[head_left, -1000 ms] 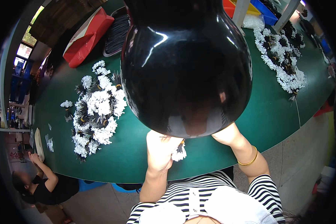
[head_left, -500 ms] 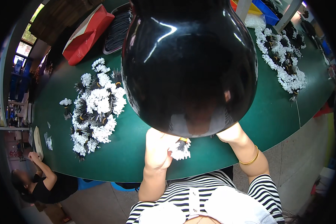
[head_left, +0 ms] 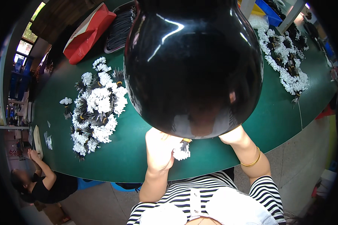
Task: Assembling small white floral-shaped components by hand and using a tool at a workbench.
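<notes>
My left hand point(head_left: 157, 149) is closed around a bundle of short black wires with white ends point(head_left: 182, 153), tied with a yellow band. The white ends stick out on the near side of the hand, over the green table point(head_left: 214, 157). My right hand point(head_left: 232, 135) is on the other side, with a gold bangle on its wrist. A large glossy black rounded object point(head_left: 191, 82) blocks the view of its fingers, of the left fingertips and of whatever lies between the hands.
Left of my hands lies a heap of similar white-ended wire bundles point(head_left: 99, 101). More bundles point(head_left: 289, 67) lie far right. A red bag point(head_left: 82, 45) and a tray of black wires point(head_left: 118, 32) stand at the back left. Another person point(head_left: 45, 183) sits at the left edge.
The black object appears slightly further right in the view. My hands stay in nearly the same place, the left still on the wire bundle. The other person's hands have shifted slightly.
</notes>
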A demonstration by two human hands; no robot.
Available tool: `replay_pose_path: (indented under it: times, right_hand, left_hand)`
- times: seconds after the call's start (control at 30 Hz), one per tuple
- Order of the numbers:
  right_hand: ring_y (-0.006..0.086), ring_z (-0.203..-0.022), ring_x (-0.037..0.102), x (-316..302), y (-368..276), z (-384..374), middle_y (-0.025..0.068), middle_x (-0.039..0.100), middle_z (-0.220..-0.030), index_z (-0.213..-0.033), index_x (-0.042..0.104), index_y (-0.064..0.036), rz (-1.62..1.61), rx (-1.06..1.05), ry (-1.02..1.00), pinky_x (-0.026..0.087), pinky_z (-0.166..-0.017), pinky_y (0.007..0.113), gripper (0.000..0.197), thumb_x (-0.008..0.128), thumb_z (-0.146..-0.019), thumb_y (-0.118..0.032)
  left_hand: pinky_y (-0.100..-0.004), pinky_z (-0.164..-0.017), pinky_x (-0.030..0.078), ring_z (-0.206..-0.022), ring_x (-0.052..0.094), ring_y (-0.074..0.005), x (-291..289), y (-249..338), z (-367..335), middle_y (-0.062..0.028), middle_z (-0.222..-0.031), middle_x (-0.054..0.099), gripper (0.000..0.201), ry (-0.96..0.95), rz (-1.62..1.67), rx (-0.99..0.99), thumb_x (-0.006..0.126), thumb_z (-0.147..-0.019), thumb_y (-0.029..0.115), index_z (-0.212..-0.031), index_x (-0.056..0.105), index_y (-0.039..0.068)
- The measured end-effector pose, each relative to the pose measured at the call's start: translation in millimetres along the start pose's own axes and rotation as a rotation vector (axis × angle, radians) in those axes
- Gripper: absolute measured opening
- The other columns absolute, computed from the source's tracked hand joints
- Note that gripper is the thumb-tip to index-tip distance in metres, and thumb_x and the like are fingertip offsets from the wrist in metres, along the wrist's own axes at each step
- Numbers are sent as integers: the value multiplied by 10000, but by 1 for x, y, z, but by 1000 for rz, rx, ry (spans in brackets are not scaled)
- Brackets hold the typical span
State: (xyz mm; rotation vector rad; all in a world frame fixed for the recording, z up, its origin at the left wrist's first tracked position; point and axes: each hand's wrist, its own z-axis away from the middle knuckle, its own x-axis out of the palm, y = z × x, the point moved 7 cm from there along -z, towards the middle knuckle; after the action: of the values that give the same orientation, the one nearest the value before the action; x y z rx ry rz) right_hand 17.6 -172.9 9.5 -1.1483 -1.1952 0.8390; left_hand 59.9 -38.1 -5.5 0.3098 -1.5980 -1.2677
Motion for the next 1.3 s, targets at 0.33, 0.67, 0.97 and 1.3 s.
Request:
replay_pose_path:
  times: [0.33,0.67,0.97,1.3]
  right_hand:
    - [15,-551,297,2,14,0,-43,446,-625,-798,563,13,-63,-23,-160,253,-466,215,119,591,-823,-100]
    - [45,-658,460,-5,5,-1,0,566,-736,-898,565,38,144,-59,2,412,-607,209,195,639,-787,-102]
    - [53,-679,462,-1,-14,3,3,567,-780,-934,551,32,-29,-162,46,413,-637,214,198,621,-803,-99]
    - [75,-734,513,9,-21,4,29,589,-812,-947,569,33,110,-231,-30,440,-680,232,196,616,-813,-101]
  left_hand:
    - [-266,-694,490,-744,593,-148,-3,-2,2,-123,-875,591,276,21,72,30,545,-796,52,-1025,470,-82]
    - [-297,-661,517,-706,616,-185,-2,-6,2,-147,-838,604,215,6,143,30,526,-821,79,-976,488,-65]
    - [-298,-648,520,-672,616,-195,-4,-7,2,-152,-819,604,282,27,122,-32,569,-802,145,-972,485,-64]
    - [-276,-654,515,-707,602,-153,1,-9,0,-123,-870,598,215,34,45,-66,606,-768,23,-955,529,-51]
